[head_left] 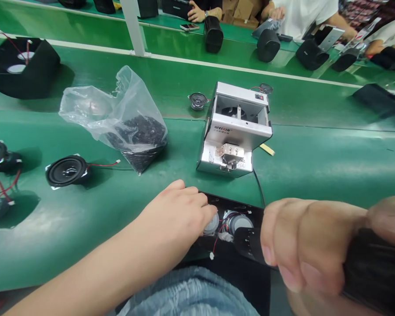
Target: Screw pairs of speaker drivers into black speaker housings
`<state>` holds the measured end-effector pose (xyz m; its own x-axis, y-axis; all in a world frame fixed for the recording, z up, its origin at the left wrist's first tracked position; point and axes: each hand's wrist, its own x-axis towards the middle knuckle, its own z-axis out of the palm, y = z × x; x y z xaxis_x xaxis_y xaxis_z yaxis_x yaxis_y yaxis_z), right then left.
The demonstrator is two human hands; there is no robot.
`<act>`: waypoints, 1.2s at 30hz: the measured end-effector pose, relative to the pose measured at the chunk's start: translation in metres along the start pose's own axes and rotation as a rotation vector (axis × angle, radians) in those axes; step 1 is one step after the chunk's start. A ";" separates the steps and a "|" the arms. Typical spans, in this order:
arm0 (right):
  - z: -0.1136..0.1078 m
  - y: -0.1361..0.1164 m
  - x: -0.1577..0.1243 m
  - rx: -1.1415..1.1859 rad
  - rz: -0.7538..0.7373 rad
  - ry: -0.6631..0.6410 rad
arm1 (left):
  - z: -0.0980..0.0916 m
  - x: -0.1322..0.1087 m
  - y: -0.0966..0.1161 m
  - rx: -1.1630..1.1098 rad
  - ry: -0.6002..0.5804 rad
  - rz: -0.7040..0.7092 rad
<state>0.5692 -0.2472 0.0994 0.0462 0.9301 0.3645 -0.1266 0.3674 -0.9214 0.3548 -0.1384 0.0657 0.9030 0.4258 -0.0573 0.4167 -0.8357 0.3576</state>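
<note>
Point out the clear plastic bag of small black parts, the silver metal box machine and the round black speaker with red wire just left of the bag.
Clear plastic bag (141, 137): head view, dark lower part.
Silver metal box machine (237, 130): head view, front panel.
Round black speaker (66, 170): head view, centre cone.

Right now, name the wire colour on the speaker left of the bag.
Red wire; head view.

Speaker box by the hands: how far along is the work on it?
Done: two round drivers with red wires already sit in the open black box. In hand: the left hand rests on one driver, and the right hand grips a black tool. Left: the box is not yet closed, and loose speakers lie on the green table.
</note>
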 end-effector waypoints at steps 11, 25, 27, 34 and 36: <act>0.019 -0.003 0.002 0.007 0.027 0.117 | -0.001 0.001 -0.003 0.033 0.059 0.087; 0.010 -0.005 0.009 -0.045 0.151 -0.033 | 0.000 0.004 -0.003 0.042 0.096 0.122; 0.016 -0.005 0.006 -0.045 0.123 -0.004 | 0.000 0.003 -0.003 0.038 0.113 0.124; 0.026 0.002 0.003 -0.090 0.007 0.127 | 0.002 0.003 -0.003 0.044 0.118 0.117; 0.023 0.001 0.003 -0.146 0.023 0.063 | 0.003 0.003 -0.003 0.042 0.121 0.116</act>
<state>0.5462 -0.2438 0.1023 0.1077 0.9351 0.3378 0.0172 0.3379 -0.9410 0.3561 -0.1355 0.0618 0.9273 0.3619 0.0953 0.3165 -0.8943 0.3162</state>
